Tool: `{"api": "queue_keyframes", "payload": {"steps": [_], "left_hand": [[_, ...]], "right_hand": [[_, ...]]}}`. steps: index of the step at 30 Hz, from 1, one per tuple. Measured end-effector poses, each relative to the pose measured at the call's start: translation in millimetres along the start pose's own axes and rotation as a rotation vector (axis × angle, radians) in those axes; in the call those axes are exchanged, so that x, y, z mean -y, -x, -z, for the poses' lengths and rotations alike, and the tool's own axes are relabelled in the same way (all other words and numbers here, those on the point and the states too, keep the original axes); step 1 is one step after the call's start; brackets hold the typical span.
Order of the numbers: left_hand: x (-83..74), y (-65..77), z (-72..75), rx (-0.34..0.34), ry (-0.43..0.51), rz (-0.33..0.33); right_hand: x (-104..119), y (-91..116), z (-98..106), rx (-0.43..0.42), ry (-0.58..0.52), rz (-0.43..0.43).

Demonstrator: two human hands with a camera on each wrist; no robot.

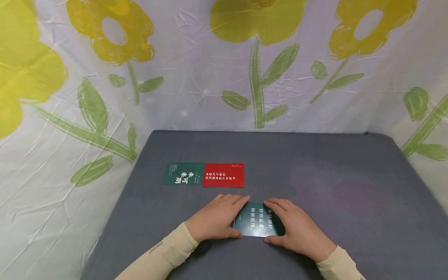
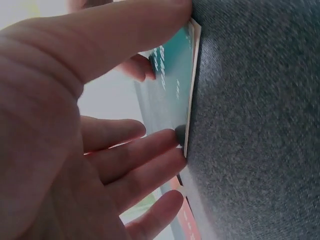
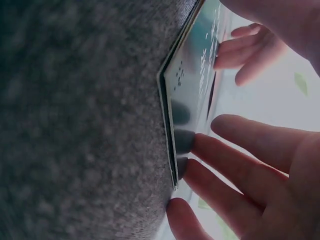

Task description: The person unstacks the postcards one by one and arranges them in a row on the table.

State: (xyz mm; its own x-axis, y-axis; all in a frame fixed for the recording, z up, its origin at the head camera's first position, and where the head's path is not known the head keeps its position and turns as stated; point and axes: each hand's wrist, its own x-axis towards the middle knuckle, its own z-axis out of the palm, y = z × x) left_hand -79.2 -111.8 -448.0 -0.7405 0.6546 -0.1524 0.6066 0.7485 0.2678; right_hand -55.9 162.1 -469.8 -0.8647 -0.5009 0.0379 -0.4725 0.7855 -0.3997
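White fabric backdrop (image 1: 196, 89) printed with large yellow flowers and green leaves, hanging beyond the hands and to either side of them. Grey felt-covered bench (image 1: 332, 186), extending from below the wrists to the backdrop; its woven surface fills much of both wrist views.

Left hand (image 1: 218, 217), in a cream long sleeve (image 1: 164, 252), lying palm-down on the bench with straight, relaxed fingers; its thumb runs along the near left edge of a small stack of dark green rectangular cards with white lettering (image 1: 258, 220), and its fingertips touch the far left corner. Right hand (image 1: 297, 229), also cream-sleeved, mirroring it on the other side: fingers extended across the stack's far right edge, thumb against the near right corner. Neither hand curls round the stack; both press against its edges from opposite sides. The stack lies flat on the bench between the two hands, and the wrist views show its layered edge, several cards thick.

Red rectangular card with white lettering (image 1: 223, 175), flat on the bench beyond the left hand, well apart from it. Single dark green card with white lettering (image 1: 182, 174), touching the red card's left edge.
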Motion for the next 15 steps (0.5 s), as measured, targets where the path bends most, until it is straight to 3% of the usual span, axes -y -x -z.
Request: {"api": "queue_keyframes", "payload": {"steps": [15], "left_hand": [[2.8,-0.7,0.1,0.002,0.024,-0.014]], "right_hand": [[-2.1,1.1,-0.4,-0.026,-0.019,-0.003]]}}
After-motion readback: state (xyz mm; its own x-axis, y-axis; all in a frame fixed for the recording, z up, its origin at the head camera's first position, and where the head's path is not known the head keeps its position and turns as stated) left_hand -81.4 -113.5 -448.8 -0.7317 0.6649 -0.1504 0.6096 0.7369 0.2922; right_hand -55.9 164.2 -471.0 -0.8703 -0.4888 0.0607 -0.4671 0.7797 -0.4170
